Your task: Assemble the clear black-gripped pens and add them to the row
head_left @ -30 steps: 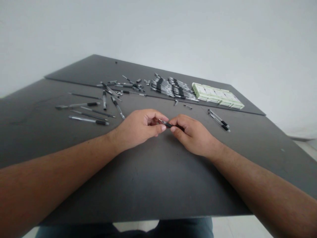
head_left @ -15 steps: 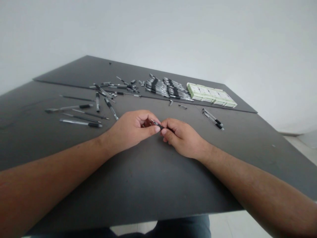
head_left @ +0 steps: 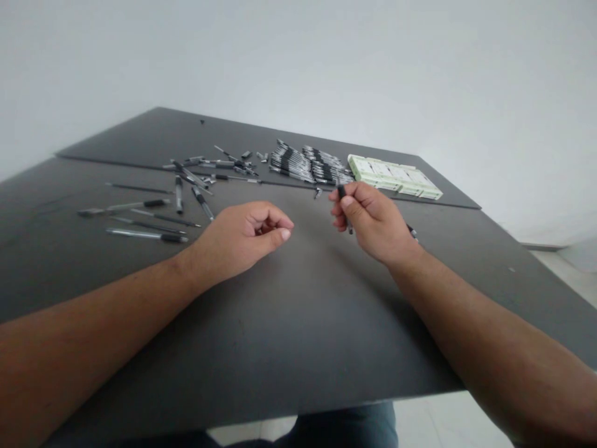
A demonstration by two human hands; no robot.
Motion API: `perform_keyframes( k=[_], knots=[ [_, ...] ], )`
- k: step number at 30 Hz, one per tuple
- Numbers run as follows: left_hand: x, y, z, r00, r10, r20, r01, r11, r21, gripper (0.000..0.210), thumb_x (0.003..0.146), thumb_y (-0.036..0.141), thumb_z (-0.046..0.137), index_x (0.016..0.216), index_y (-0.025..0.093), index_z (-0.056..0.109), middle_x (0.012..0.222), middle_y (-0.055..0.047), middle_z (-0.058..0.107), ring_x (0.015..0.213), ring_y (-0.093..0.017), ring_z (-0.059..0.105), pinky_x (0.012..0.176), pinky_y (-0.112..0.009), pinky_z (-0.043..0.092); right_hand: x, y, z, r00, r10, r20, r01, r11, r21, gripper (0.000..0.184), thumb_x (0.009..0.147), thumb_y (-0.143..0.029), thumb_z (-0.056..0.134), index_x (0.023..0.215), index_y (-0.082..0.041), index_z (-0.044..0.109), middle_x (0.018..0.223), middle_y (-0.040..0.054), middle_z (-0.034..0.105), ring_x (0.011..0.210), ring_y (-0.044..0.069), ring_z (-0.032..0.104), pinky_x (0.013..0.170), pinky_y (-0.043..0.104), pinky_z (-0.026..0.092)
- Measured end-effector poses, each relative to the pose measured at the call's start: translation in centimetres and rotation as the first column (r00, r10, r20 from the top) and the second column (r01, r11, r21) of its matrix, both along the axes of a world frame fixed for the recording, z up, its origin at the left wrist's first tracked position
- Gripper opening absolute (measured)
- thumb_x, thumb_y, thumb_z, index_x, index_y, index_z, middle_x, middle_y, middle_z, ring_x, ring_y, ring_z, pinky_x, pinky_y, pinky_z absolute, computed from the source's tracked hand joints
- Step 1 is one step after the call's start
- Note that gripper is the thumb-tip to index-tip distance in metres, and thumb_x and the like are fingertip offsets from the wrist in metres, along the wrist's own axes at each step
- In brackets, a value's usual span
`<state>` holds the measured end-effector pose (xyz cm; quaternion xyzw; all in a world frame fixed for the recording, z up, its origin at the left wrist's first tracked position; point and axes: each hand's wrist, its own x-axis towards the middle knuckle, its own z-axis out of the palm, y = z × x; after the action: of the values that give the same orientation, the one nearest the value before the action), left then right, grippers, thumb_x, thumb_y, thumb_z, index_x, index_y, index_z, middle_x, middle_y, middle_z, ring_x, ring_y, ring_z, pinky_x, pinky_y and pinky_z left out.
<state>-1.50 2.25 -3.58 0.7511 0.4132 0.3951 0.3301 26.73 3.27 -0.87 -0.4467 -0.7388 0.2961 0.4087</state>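
My right hand is raised over the table's middle right, thumb and fingers pinching a pen by its black grip. The pen stands nearly upright; part of it is behind the fingers. To the left, my left hand hovers low over the table with loosely curled fingers, thumb and index tips slightly apart and nothing visible between them. Close to it lies a clear pen barrel with a black grip. Dark ink refills and a clear pen with a black grip lie further left.
Rows of pens are stacked at the back, beside light green and white boxes. A loose heap of pen parts lies left of them. A small clip-like piece sits in front. Pens show partly behind my right wrist.
My right hand has moved away from my left, up and to the right, carrying the pen and turning it upright. My left hand has let go of the pen and stayed nearly in place.
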Motion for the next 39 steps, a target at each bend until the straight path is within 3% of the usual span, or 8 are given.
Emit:
perform_keyframes(
  k=[5,9,13,18,21,23,30,39],
  knots=[
    [0.0,0.0,0.2,0.998,0.016,-0.064,-0.013,0.999,0.044,0.017,0.094,0.039,0.077,0.099,0.024,0.084,0.083,-0.004,0.082,0.075,-0.02,0.074,0.066,-0.027,0.053,3.5,3.4,0.0,0.974,-0.218,-0.063,0.221,0.975,0.034,0.024,0.108,-0.051,0.06,0.111,-0.027,0.065,0.088,0.0001,0.067,0.066,0.016,0.059,0.062,0.03,0.05],
    [0.1,-0.2,0.3,0.996,0.006,-0.085,0.0,0.997,0.075,0.016,0.094,0.039,0.077,0.097,0.025,0.084,0.082,-0.002,0.081,0.074,-0.019,0.072,0.069,-0.028,0.052,7.3,5.6,0.0,0.92,-0.389,-0.046,0.391,0.918,0.059,0.017,0.104,-0.039,0.055,0.102,-0.027,0.066,0.08,0.001,0.065,0.06,0.017,0.053,0.058,0.032,0.044],
    [0.1,-0.2,0.1,0.995,-0.018,-0.098,0.026,0.997,0.072,0.015,0.095,0.038,0.076,0.098,0.026,0.084,0.082,-0.001,0.082,0.074,-0.018,0.072,0.069,-0.028,0.052,12.4,7.5,-0.6,0.83,-0.543,0.126,0.526,0.838,0.147,0.022,0.102,-0.032,0.052,0.107,-0.023,0.071,0.085,0.0052,0.071,0.065,0.019,0.058,0.066,0.037,0.048],
    [0.1,-0.2,0.0,0.992,-0.026,-0.125,0.036,0.997,0.074,0.015,0.094,0.039,0.075,0.096,0.027,0.084,0.085,-0.002,0.083,0.076,-0.02,0.074,0.069,-0.029,0.051,16.7,8.6,-1.8,0.626,-0.652,0.427,0.636,0.744,0.204,0.033,0.104,-0.03,0.049,0.115,-0.015,0.076,0.095,0.0143,0.079,0.08,0.026,0.068,0.078,0.041,0.051],
    [0.2,-0.3,0.3,0.982,-0.043,-0.182,0.056,0.996,0.066,0.018,0.094,0.04,0.072,0.097,0.026,0.083,0.087,-0.002,0.084,0.079,-0.021,0.076,0.072,-0.03,0.052,16.4,8.6,-2.3,0.533,-0.612,0.584,0.634,0.746,0.203,0.037,0.104,-0.029,0.047,0.117,-0.014,0.078,0.105,0.0194,0.083,0.094,0.032,0.072,0.084,0.041,0.052],
    [0.2,-0.4,0.5,0.972,-0.049,-0.229,0.064,0.996,0.06,0.021,0.095,0.041,0.07,0.097,0.026,0.083,0.089,-0.002,0.084,0.08,-0.021,0.077,0.073,-0.031,0.053,15.3,8.6,-2.4,0.515,-0.586,0.626,0.614,0.761,0.207,0.036,0.104,-0.03,0.048,0.115,-0.014,0.079,0.112,0.0218,0.083,0.104,0.035,0.073,0.088,0.041,0.052],
    [0.2,-0.6,0.7,0.955,-0.048,-0.293,0.065,0.997,0.049,0.027,0.095,0.045,0.066,0.099,0.026,0.084,0.09,-0.003,0.085,0.081,-0.022,0.077,0.072,-0.033,0.052,11.2,8.3,-2.3,0.518,-0.508,0.689,0.531,0.822,0.206,0.037,0.108,-0.034,0.051,0.121,-0.015,0.08,0.128,0.0237,0.083,0.117,0.037,0.074,0.095,0.04,0.05],
    [0.2,-0.5,0.6,0.956,-0.055,-0.289,0.074,0.996,0.057,0.024,0.094,0.044,0.067,0.096,0.026,0.083,0.089,-0.003,0.084,0.081,-0.023,0.077,0.073,-0.034,0.052,8.8,7.9,-1.9,0.544,-0.506,0.669,0.528,0.826,0.196,0.038,0.109,-0.033,0.049,0.117,-0.015,0.081,0.123,0.0226,0.084,0.109,0.035,0.075,0.088,0.039,0.051]
  ],
)
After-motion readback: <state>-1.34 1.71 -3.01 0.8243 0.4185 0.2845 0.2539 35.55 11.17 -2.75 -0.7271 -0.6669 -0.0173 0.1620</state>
